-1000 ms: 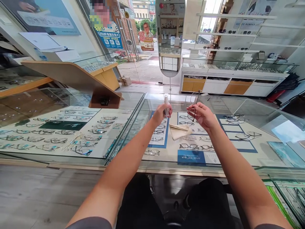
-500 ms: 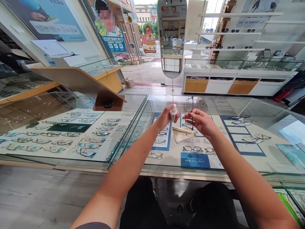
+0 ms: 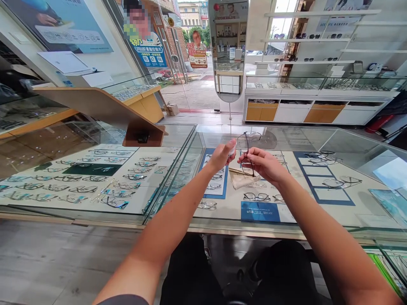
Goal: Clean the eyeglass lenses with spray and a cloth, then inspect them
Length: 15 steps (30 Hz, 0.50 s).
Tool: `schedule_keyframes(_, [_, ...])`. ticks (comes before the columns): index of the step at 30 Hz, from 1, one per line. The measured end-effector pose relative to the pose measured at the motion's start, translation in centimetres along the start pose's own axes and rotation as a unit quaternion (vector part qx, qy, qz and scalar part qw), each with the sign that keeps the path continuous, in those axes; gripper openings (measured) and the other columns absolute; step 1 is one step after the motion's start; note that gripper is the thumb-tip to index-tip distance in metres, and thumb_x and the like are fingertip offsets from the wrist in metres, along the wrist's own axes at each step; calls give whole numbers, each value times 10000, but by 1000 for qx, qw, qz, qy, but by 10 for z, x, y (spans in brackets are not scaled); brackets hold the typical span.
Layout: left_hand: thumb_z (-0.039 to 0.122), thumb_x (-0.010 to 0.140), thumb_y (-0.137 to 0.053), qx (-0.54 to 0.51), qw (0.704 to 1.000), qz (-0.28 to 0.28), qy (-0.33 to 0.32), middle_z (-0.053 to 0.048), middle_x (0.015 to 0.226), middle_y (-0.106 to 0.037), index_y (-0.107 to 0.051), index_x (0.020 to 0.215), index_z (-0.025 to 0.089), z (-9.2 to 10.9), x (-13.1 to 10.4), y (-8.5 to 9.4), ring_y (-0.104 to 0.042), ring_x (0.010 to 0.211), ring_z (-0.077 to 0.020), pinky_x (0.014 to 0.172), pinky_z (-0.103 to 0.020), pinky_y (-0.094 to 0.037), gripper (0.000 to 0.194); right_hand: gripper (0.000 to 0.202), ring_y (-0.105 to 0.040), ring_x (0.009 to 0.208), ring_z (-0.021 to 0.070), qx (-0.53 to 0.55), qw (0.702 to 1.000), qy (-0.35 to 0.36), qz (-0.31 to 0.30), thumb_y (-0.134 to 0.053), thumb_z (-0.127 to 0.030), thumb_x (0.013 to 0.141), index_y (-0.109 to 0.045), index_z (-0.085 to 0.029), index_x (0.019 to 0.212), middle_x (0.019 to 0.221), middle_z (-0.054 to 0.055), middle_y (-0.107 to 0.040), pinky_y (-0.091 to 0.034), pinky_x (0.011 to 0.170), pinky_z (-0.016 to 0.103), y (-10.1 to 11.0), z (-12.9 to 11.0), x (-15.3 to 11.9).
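My left hand (image 3: pixel 220 156) is closed around a small white spray bottle (image 3: pixel 233 148), most of it hidden by the fingers, with the thumb on top. Right beside it, my right hand (image 3: pixel 261 162) pinches a pair of dark-framed eyeglasses (image 3: pixel 244 153) by the frame. The glasses are held up on edge, one lens facing the bottle. Below both hands a beige cleaning cloth (image 3: pixel 242 179) lies folded on the glass counter (image 3: pixel 222 224).
Rows of eyeglasses (image 3: pixel 257 197) lie inside the display case, with a blue card (image 3: pixel 260 211) near its front. A wooden stand (image 3: pixel 127 118) juts over the left case. A tall mirror (image 3: pixel 229 51) stands beyond the counter.
The glasses have turned and come left, closer to the bottle. My left hand has rotated, so the bottle is now mostly hidden behind the fingers.
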<state>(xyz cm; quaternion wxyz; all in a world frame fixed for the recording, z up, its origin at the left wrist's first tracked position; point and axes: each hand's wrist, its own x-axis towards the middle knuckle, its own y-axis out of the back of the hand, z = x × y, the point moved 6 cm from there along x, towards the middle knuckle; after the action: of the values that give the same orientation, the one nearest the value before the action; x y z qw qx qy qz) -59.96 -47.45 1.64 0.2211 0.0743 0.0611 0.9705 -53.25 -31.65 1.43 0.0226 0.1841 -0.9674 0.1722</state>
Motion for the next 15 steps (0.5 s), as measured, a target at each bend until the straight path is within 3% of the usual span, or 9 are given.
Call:
schedule_keyframes(6, [906, 914, -485, -7, 1000, -8, -16, -11, 551, -470, -536, 562, 201, 8, -5, -4, -425, 519, -112, 542, -294, -352, 789, 299, -720, 1111, 213, -1, 1000, 2, -2, -896, -472, 888, -699, -250, 923, 1109, 40, -787, -575, 1033, 375, -1, -4, -1])
schedule_keyframes(15, [873, 926, -458, 86, 994, -45, -41, -25, 543, -483, -484, 545, 219, 5, -3, -11, -403, 518, -133, 559, -323, -317, 757, 354, -752, 1045, 196, 60, 993, 45, 91, -960, -483, 799, -695, -260, 870, 1093, 19, -807, -605, 961, 336, 17, -14, 3])
